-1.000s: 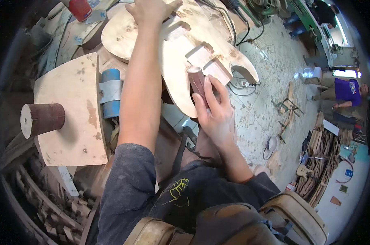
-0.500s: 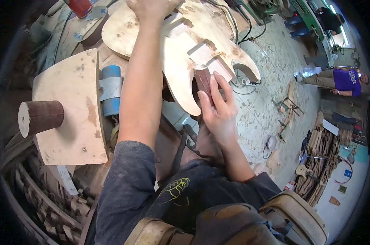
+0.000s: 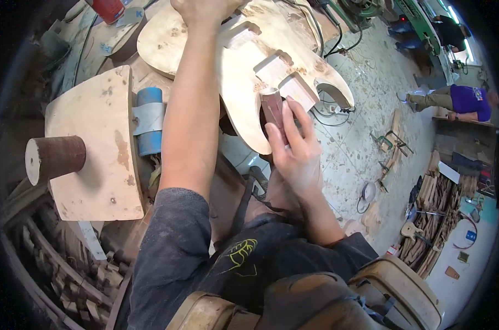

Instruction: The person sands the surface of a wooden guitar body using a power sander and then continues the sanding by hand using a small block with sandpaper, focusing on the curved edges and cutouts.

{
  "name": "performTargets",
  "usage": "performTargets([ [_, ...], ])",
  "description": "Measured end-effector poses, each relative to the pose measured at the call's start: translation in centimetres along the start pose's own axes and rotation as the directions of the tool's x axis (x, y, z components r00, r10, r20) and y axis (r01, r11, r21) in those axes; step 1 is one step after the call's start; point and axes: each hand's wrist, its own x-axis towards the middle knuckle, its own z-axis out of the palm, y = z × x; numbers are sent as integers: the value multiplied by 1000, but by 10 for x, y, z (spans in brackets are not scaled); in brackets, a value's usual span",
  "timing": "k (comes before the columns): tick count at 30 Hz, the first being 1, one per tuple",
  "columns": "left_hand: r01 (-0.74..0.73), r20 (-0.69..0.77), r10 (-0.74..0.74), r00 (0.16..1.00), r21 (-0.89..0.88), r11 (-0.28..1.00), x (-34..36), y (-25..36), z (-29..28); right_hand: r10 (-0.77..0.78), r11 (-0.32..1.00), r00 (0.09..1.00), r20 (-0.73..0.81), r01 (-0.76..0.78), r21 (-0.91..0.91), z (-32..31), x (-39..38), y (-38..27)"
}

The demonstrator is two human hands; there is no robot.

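A pale wooden electric-guitar body (image 3: 239, 74) with routed cavities and two horns lies in front of me. My right hand (image 3: 299, 146) is closed around a round sanding block (image 3: 272, 110) wrapped in dark reddish-brown abrasive paper, its fingertips along the side. The block stands in the cutaway, against the inner edge of the nearer horn. Stretched across the body, my left arm ends in my left hand (image 3: 204, 10) at the top edge of the picture, over the far part of the wood. Its fingers are cut off by the picture's edge.
At left, another brown sanding cylinder (image 3: 57, 159) sits on a pale wooden board (image 3: 98, 148), beside a blue cylinder (image 3: 149, 121) with a white band. Wood offcuts (image 3: 84, 280) fill the lower left. Cables (image 3: 337, 41) run behind the body. A person in purple (image 3: 469, 103) stands far right.
The sanding block and my right hand have shifted very slightly along the cutaway. My left arm keeps its place. The person in purple has turned, and the room at right appears slightly shifted.
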Motion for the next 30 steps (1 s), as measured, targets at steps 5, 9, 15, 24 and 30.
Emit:
performTargets([
  [5,-88,-63,95,993,108,990,-3,-7,12,-25,999,998,-50,23,-39,4,8,1],
  [9,-33,131,23,991,73,997,5,-5,6,-122,987,988,-89,111,-120,0,18,15],
  [15,-37,68,29,997,113,993,11,-20,10,-59,998,998,-15,59,-2,1,4,11],
  [24,-61,137,53,989,57,996,2,-2,8,-119,990,983,-139,107,-91,2,13,19],
  [30,-50,103,43,994,76,996,2,-7,8,-105,991,988,-117,94,-96,4,16,19],
])
